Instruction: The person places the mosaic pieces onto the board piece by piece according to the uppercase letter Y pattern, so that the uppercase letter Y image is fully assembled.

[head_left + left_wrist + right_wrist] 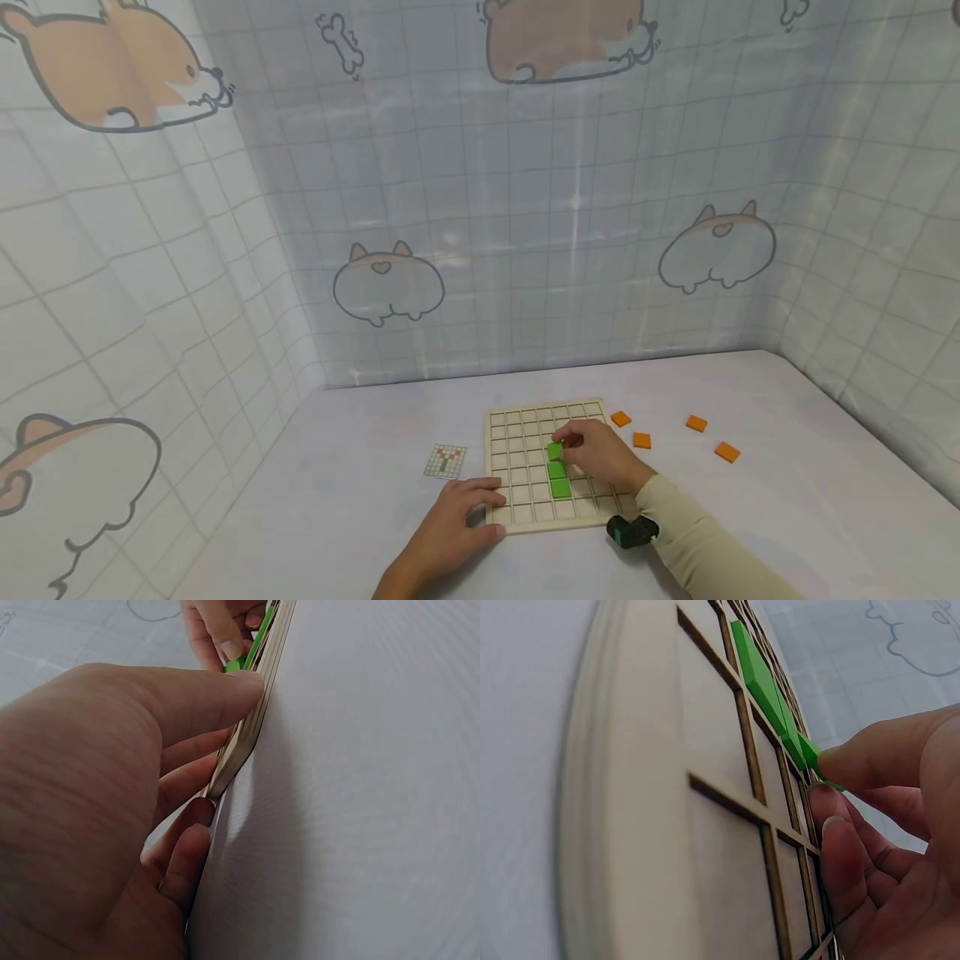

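Observation:
A pale wooden grid board (517,467) lies on the white table. My right hand (600,454) is over its middle and pinches a green square tile (554,451) between thumb and fingers. In the right wrist view that tile (831,778) is tilted at the board's surface. Just nearer to me, two more green tiles (561,487) sit in neighbouring cells of one column. My left hand (459,521) rests at the board's near left corner, fingers spread along the left edge. The left wrist view shows its thumb (217,694) against the board's side.
A small printed card (446,461) with a coloured grid pattern lies left of the board. Several orange square tiles (641,440) are scattered to its right. A black device (632,532) is on my right wrist. Curtains (517,208) with dog drawings enclose the table.

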A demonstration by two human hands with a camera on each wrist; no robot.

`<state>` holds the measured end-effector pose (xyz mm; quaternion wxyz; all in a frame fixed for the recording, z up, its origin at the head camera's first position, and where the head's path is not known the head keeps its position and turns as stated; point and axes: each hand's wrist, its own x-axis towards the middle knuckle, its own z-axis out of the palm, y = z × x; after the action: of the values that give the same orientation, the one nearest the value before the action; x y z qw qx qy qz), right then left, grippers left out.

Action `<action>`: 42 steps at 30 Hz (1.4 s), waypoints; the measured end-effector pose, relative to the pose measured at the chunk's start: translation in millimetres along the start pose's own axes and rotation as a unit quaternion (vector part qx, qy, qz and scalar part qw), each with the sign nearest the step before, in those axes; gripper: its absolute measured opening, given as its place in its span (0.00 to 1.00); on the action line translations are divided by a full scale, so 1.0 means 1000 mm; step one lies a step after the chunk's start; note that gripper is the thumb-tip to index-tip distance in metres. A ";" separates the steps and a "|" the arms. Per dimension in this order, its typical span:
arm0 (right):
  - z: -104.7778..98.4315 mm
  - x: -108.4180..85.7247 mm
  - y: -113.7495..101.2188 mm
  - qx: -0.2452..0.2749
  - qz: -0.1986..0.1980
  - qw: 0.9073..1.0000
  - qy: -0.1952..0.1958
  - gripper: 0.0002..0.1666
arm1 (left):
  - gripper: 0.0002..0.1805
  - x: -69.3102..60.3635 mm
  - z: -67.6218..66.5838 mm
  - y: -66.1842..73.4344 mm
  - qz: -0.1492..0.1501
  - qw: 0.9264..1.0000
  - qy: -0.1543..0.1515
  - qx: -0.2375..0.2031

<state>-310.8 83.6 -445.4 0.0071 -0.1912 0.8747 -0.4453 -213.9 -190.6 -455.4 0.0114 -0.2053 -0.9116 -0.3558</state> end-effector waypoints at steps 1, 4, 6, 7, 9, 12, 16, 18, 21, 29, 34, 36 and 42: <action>0.000 0.000 0.000 -0.001 -0.001 1.000 0.000 0.12 | 0.17 0.000 0.000 0.000 -0.002 1.000 -0.001 -0.001; 0.001 0.001 0.002 -0.003 -0.003 1.000 -0.001 0.12 | 0.17 0.000 0.000 0.000 -0.005 1.000 -0.002 -0.002; 0.001 0.000 0.002 -0.005 -0.002 1.000 -0.002 0.12 | 0.17 0.001 0.000 0.000 -0.005 1.000 -0.003 0.000; 0.001 0.001 0.002 -0.006 -0.002 1.000 -0.003 0.12 | 0.17 0.001 0.000 0.000 -0.004 1.000 -0.002 0.002; 0.001 0.001 0.002 -0.009 -0.002 1.000 -0.005 0.12 | 0.17 0.001 0.000 0.000 -0.003 1.000 -0.001 0.003; 0.002 0.001 0.002 -0.013 -0.004 1.000 -0.007 0.12 | 0.17 0.001 0.001 -0.002 -0.007 1.000 -0.002 0.004; 0.002 0.000 0.001 -0.015 -0.005 1.000 -0.008 0.12 | 0.17 0.001 0.001 -0.003 -0.016 1.000 -0.004 0.004; 0.002 0.000 0.000 -0.014 -0.002 1.000 -0.008 0.13 | 0.17 0.001 0.002 -0.003 -0.018 1.000 -0.005 0.004; 0.002 0.000 0.000 -0.011 0.004 1.000 -0.009 0.12 | 0.17 0.001 0.002 -0.003 -0.012 1.000 -0.003 0.000; 0.004 0.001 0.000 -0.016 0.011 1.000 -0.005 0.11 | 0.17 0.001 0.000 -0.001 -0.009 1.000 -0.003 -0.004; 0.004 0.000 -0.001 -0.017 0.011 1.000 -0.005 0.11 | 0.17 0.001 0.000 0.000 -0.009 1.000 -0.005 -0.006; 0.004 0.000 -0.001 -0.020 0.010 1.000 -0.005 0.10 | 0.17 0.001 0.000 0.000 -0.008 1.000 -0.004 -0.006; 0.006 0.001 0.000 -0.032 0.009 0.999 -0.001 0.11 | 0.17 0.001 0.000 -0.002 -0.005 1.000 -0.004 -0.001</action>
<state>-310.5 79.3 -448.9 0.0056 -0.1840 0.8902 -0.4168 -216.0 -191.6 -456.7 0.0063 -0.2023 -0.9123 -0.3560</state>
